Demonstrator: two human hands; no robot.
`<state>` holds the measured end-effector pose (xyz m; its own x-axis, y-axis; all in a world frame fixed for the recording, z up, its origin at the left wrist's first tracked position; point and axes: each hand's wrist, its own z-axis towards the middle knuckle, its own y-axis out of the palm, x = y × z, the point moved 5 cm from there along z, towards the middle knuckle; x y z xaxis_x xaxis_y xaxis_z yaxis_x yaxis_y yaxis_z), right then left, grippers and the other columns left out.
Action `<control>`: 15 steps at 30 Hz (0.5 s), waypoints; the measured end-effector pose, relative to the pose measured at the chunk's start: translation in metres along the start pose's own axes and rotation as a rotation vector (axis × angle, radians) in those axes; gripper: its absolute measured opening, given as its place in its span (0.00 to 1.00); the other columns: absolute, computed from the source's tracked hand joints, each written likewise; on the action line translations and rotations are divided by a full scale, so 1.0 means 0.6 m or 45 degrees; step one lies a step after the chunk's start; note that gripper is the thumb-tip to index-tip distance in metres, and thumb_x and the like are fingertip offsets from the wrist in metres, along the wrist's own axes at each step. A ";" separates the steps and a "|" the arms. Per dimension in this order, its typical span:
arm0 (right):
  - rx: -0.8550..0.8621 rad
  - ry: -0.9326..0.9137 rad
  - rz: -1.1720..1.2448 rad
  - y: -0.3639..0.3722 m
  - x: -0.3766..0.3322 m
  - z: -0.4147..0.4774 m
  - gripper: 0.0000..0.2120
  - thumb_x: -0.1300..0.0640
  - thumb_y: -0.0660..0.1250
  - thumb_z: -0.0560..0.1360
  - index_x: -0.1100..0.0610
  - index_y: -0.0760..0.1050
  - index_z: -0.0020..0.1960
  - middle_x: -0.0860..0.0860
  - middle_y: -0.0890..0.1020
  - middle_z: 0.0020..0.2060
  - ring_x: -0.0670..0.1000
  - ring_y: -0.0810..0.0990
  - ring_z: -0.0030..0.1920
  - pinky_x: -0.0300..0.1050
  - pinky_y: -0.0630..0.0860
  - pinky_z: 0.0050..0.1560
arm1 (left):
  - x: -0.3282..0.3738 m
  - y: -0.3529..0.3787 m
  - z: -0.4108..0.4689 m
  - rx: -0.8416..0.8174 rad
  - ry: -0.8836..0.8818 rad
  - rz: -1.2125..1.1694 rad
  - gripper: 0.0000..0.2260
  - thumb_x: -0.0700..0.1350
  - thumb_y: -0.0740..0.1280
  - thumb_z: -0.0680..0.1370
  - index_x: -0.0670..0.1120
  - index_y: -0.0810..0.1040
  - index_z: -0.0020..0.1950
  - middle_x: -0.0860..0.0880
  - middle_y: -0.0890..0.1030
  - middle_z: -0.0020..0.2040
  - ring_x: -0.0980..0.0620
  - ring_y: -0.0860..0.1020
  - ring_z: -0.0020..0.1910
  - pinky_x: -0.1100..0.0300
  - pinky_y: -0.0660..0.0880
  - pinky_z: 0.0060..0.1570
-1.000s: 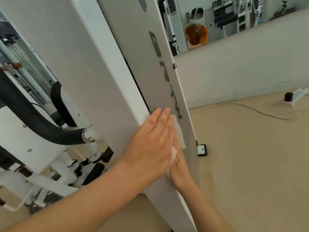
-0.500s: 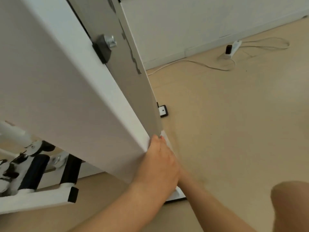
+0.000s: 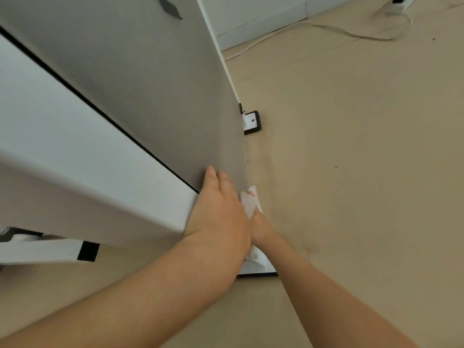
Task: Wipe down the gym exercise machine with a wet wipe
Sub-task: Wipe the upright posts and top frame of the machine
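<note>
The gym machine fills the left half of the head view: a grey side panel (image 3: 150, 96) beside a thick white frame beam (image 3: 75, 159). My left hand (image 3: 221, 212) lies flat with straight fingers on the panel's lower corner. Just behind it, my right hand (image 3: 262, 229) holds a white wet wipe (image 3: 249, 204) against the panel's lower right edge. The wipe drapes over the fingers. Most of the right hand is hidden by the left hand.
A black-and-white floor foot (image 3: 252, 123) sits at the panel's far bottom corner, and a white base plate (image 3: 256, 266) lies under my wrists. A white bar with a black end cap (image 3: 88, 251) juts out low left. A cable (image 3: 351, 33) runs over the beige floor to a power strip (image 3: 399, 2).
Both hands have slid down the grey panel from its lettered middle to its bottom corner, and my view has tilted down towards the floor. The wipe shows again beside the left hand.
</note>
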<state>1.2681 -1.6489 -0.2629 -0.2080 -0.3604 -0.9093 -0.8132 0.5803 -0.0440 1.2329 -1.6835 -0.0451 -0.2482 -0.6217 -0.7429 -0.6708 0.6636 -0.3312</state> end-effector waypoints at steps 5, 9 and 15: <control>-0.064 -0.265 -0.016 -0.011 -0.095 0.001 0.31 0.50 0.57 0.80 0.50 0.47 0.78 0.52 0.56 0.78 0.52 0.54 0.77 0.54 0.54 0.77 | -0.013 -0.007 0.010 -0.006 -0.118 -0.255 0.26 0.47 0.45 0.83 0.34 0.44 0.77 0.35 0.48 0.78 0.37 0.46 0.77 0.40 0.39 0.72; 0.081 -0.669 0.179 -0.006 -0.226 -0.017 0.29 0.44 0.46 0.84 0.50 0.38 0.78 0.42 0.42 0.78 0.40 0.39 0.77 0.43 0.42 0.77 | -0.068 -0.037 0.006 0.261 -0.359 -0.350 0.29 0.43 0.36 0.77 0.33 0.53 0.76 0.35 0.62 0.73 0.39 0.57 0.74 0.46 0.48 0.73; -0.046 -0.210 0.159 -0.019 -0.106 0.053 0.30 0.45 0.46 0.83 0.56 0.42 0.80 0.49 0.44 0.80 0.48 0.42 0.79 0.50 0.43 0.78 | -0.089 -0.028 -0.006 0.126 -0.289 -0.305 0.28 0.41 0.40 0.77 0.32 0.54 0.75 0.31 0.56 0.75 0.35 0.55 0.75 0.39 0.43 0.72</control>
<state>1.3083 -1.6093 -0.2175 -0.2187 -0.1614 -0.9624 -0.8065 0.5851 0.0852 1.2549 -1.6632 0.0023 0.0770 -0.6637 -0.7440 -0.6172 0.5543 -0.5584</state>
